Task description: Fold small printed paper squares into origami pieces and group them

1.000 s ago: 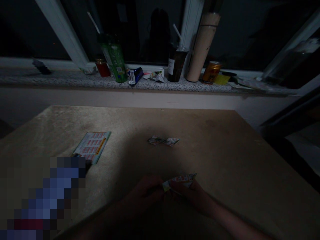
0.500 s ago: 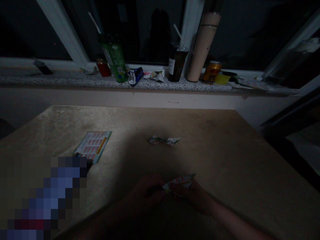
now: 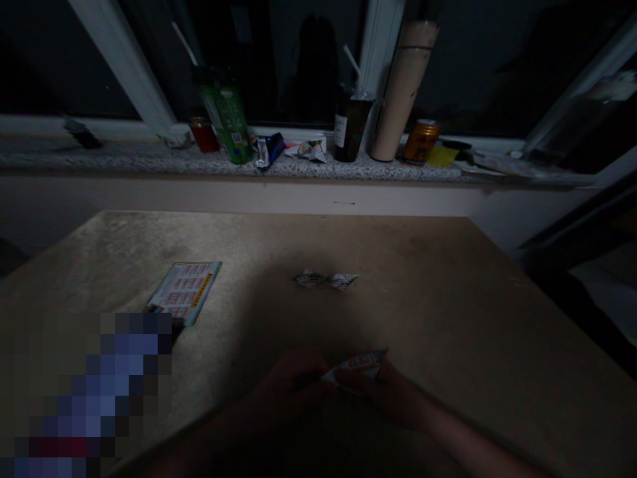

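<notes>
Dimly lit, a pale brown counter (image 3: pixel 438 292) fills the lower frame beneath a speckled windowsill (image 3: pixel 164 161). At lower left, a pixelated patch (image 3: pixel 84 392) masks something bluish. Just above its upper right corner, at centre left, a printed card (image 3: pixel 186 292) with rows of red figures lies flat. Over it, at upper left on the sill, stand a red jar (image 3: pixel 203 136) and a green bottle (image 3: pixel 233 129), with a blue wrapper (image 3: pixel 269 150) to their right.

At bottom centre, the person's left hand (image 3: pixel 298 378) is in deep shadow, its grip pinched at the left tip of a folded paper (image 3: pixel 361 362). This pointed, printed piece is held at lower centre, between the two hands. Above it, in the middle of the frame, a bow-shaped folded piece (image 3: pixel 326 279) rests on the counter, well apart from the hands. Right of centre below, the right hand (image 3: pixel 393 392) has its grip clamped on the paper, thumb across the front.

At upper right of centre, the sill carries a dark cup (image 3: pixel 352 129), a tall beige flask (image 3: pixel 403 93) and an orange can (image 3: pixel 421 143).
</notes>
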Demonstrator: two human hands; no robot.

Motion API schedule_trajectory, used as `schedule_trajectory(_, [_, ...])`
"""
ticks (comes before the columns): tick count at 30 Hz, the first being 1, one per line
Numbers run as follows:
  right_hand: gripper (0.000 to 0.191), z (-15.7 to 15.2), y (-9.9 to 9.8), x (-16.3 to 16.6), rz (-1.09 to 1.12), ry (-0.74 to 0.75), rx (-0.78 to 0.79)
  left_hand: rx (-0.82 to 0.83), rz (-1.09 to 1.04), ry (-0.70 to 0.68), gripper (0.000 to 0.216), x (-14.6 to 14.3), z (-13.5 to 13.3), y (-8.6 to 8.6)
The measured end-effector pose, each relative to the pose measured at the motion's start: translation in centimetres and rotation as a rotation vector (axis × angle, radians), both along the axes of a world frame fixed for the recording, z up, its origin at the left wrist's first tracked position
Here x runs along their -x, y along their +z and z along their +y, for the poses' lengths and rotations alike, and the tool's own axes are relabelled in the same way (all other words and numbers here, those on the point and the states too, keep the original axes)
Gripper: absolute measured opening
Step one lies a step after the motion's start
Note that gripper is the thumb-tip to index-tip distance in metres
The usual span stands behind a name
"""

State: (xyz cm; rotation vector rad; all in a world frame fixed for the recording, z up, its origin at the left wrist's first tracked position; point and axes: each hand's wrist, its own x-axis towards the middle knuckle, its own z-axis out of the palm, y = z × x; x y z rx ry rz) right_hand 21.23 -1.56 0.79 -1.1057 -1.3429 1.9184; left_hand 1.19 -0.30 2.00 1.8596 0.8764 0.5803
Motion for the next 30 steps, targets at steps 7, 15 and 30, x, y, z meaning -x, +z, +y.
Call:
schedule_trajectory(7, [0.048,-0.04,0.49,0.17,-0.036,0.002,-0.035,-0.035,0.097,-0.018,0.034,-0.17,-0.24,0.1])
schedule_trajectory(15, [0.036,-0.27,0.27,-0.03,-0.091,0.035,-0.163,-0.037,0.179,0.077,0.035,-0.59,-0.38,0.59])
schedule_trajectory(30, [0.034,-0.37,0.03,-0.21,-0.168,0.067,-0.207,0.01,0.155,0.03,0.042,-0.31,0.17,-0.1])
